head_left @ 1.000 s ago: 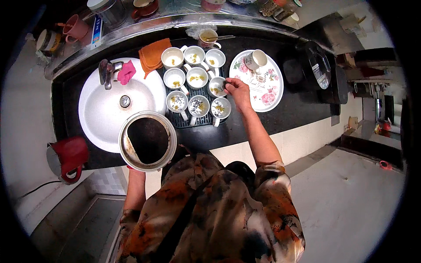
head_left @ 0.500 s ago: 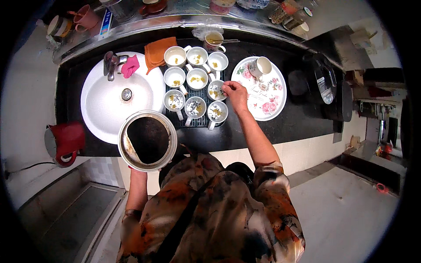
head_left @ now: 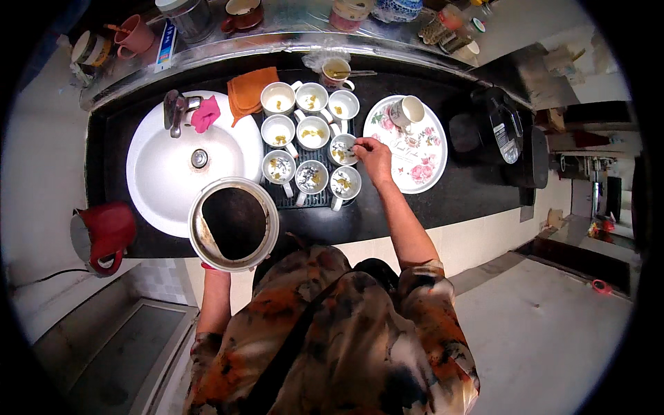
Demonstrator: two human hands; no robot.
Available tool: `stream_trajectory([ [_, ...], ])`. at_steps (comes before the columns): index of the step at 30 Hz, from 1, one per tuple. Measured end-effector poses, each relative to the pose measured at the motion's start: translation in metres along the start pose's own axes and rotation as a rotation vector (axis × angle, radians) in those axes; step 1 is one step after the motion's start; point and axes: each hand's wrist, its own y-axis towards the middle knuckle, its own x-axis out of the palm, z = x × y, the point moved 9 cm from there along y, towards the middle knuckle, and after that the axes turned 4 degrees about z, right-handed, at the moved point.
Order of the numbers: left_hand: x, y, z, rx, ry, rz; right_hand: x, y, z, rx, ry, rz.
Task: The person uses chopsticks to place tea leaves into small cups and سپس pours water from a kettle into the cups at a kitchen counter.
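Observation:
My left hand (head_left: 216,270), mostly hidden underneath, holds up a round metal tin (head_left: 274,225) at the counter's front edge, left of my body. Dark loose tea leaves (head_left: 232,225) lie inside the tin, and a pale patch of its inner wall shows. Over the right rim of a white cup (head_left: 344,149), my right hand (head_left: 374,160) has its thumb and fingers pinched together; whatever is between them is too small to see. That cup contains dark leaves and yellow bits. The front row of white cups (head_left: 312,178) holds the same mix, while the cups behind (head_left: 312,132) show only yellow bits.
The cups stand on a dark slatted tray (head_left: 304,200). A floral round tray (head_left: 436,169) with a tipped paper cup (head_left: 409,111) lies to the right, a white sink (head_left: 149,173) to the left. Behind are an orange cloth (head_left: 249,93) and a mug with a utensil (head_left: 337,72).
The view has shifted slightly, so the counter sits a little lower in the picture. My right hand stays pinched at the same cup, and my left hand still holds the tin.

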Motion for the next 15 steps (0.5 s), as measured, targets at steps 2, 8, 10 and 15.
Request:
stream_trajectory([
  [2,0.001,0.003,0.003,-0.009,0.000,-0.003,-0.001,0.001,0.001,-0.003,-0.045,0.006],
  [8,0.004,0.012,0.013,-0.027,0.010,-0.012,0.002,-0.004,-0.001,0.133,0.130,0.016],
  [10,0.004,0.013,0.016,-0.033,0.008,-0.014,0.004,-0.006,0.002,0.228,0.290,0.015],
  [15,0.005,0.015,0.026,-0.030,0.001,-0.013,0.028,-0.005,-0.008,0.419,0.608,-0.046],
])
